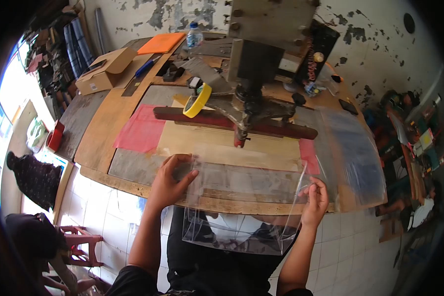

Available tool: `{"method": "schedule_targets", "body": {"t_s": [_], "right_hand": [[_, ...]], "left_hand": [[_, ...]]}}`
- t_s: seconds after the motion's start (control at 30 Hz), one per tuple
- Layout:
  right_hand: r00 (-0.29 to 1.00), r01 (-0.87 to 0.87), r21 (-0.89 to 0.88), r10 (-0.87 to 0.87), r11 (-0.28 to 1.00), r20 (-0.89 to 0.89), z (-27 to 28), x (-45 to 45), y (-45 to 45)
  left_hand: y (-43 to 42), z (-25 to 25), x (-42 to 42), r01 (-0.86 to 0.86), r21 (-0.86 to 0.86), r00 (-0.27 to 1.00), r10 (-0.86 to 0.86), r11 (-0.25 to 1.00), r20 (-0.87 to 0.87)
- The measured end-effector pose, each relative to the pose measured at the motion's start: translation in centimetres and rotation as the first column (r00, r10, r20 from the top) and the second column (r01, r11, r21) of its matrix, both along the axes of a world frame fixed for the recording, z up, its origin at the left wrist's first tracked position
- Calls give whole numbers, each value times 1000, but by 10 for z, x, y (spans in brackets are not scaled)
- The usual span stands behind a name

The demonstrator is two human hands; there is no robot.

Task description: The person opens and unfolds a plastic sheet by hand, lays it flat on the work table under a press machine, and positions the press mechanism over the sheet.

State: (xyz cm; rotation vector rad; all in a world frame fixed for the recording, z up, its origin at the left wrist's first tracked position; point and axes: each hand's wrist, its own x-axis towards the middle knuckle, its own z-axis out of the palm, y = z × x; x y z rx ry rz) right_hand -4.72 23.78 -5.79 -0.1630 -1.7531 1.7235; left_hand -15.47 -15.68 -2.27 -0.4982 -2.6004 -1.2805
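A clear plastic sheet [234,234], folded along its sides like a pouch, spans the space between my hands. Its far part lies over the table, and its near part hangs past the front edge above my lap. My left hand [175,178] pinches the sheet's left side between thumb and fingers. At the right side, my right hand [314,201] has its fingers bent around the sheet's edge. Just beyond the sheet is a press machine [244,101] with a long dark red bar [281,129], above a tan pad [192,143] edged with red tape [140,129].
Stacked clear plastic sheets [355,158] lie at the right. A yellow tape roll [197,101] hangs on the machine. Farther back are a cardboard box [103,74], an orange folder [161,43] and a water bottle [194,37]. Another person [34,241] sits low at the left, near a red stool [81,241].
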Motion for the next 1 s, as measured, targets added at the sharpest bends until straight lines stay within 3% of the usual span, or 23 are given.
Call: {"method": "schedule_targets", "body": {"t_s": [0.07,0.1,0.17,0.63,0.83,1.0], "right_hand": [[1000,27,12,-27,1000,-5,2,-4,-1],[1000,5,14,-5,1000,3,3,-6,-3],[989,121,136,-132,983,74,7,-6,-8],[965,118,248,-169,962,198,8,-12,-12],[967,115,233,-163,966,198,7,-13,-14],[967,103,230,-151,968,203,6,-12,-13]], "left_hand": [[-3,2,1,126,249,987,-147,960,71],[-5,1,1,103,252,989,-126,962,79],[-7,-4,3,145,378,980,-186,915,73],[-11,-1,2,209,363,978,-193,908,-79],[-10,0,5,149,388,987,-160,910,-4],[-9,-1,4,125,345,992,-119,930,-39]]}}
